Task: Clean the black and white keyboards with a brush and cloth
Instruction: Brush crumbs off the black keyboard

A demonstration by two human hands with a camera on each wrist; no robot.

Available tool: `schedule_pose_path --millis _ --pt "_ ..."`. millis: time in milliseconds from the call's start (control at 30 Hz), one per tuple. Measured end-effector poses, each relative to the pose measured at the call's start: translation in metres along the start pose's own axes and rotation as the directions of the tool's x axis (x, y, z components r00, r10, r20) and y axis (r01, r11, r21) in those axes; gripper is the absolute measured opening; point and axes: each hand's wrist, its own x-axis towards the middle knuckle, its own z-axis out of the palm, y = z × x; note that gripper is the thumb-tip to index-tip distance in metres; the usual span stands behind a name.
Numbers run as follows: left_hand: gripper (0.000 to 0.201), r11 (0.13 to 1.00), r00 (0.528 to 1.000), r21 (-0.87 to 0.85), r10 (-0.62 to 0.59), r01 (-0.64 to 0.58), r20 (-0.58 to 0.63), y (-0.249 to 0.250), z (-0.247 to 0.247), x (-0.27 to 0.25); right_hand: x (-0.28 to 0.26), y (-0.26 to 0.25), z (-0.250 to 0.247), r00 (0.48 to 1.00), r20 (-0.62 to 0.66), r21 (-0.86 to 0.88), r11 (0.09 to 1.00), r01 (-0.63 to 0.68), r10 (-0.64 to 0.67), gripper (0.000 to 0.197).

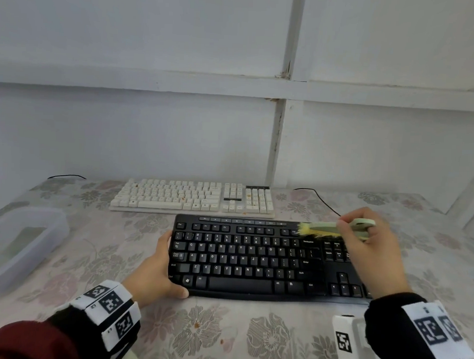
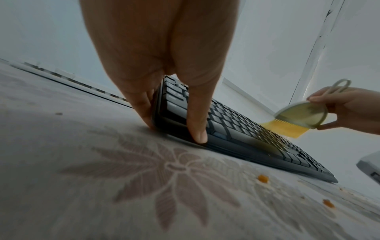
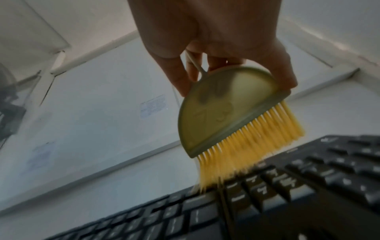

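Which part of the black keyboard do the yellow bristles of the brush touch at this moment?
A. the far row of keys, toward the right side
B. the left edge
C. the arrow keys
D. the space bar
A: the brush in the right hand has its bristles on the far right row of the black keyboard.

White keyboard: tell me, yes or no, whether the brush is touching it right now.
No: the brush in the right hand has its yellow bristles on the black keyboard, while the white keyboard lies untouched behind it.

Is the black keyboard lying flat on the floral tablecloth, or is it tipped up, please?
Flat: the black keyboard lies on the floral tablecloth, its front edge down, steadied by the left hand.
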Motion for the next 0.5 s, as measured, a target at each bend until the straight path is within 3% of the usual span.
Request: schedule_pose_path --millis 100,200,300,433,500 --pt "0.119 1.0 1.0 0.007 0.002 -0.002 -0.008 -0.001 0.0 0.0 0.005 0.002 -0.011 0.999 -0.045 0.089 0.996 0.011 -0.007 0.019" --pt "0.119 1.0 1.0 0.016 0.0 0.0 -0.008 -0.001 0.001 0.0 0.004 0.005 -0.008 0.999 0.035 0.227 0.973 -0.026 0.018 0.014" --pt "0.119 1.0 1.0 0.01 -0.003 0.003 -0.013 0.0 0.001 0.0 0.004 0.015 -0.013 0.998 0.048 0.191 0.981 -0.046 0.037 0.011" --pt "0.119 1.0 1.0 0.005 -0.001 0.001 -0.013 -0.002 0.001 0.001 0.009 0.025 -0.033 0.996 -0.067 0.09 0.995 -0.052 0.058 0.017" --pt "0.119 1.0 1.0 0.007 0.005 -0.005 -0.014 -0.002 0.001 0.001 0.009 0.022 -0.038 0.994 -0.093 0.133 0.99 -0.037 0.049 0.015"
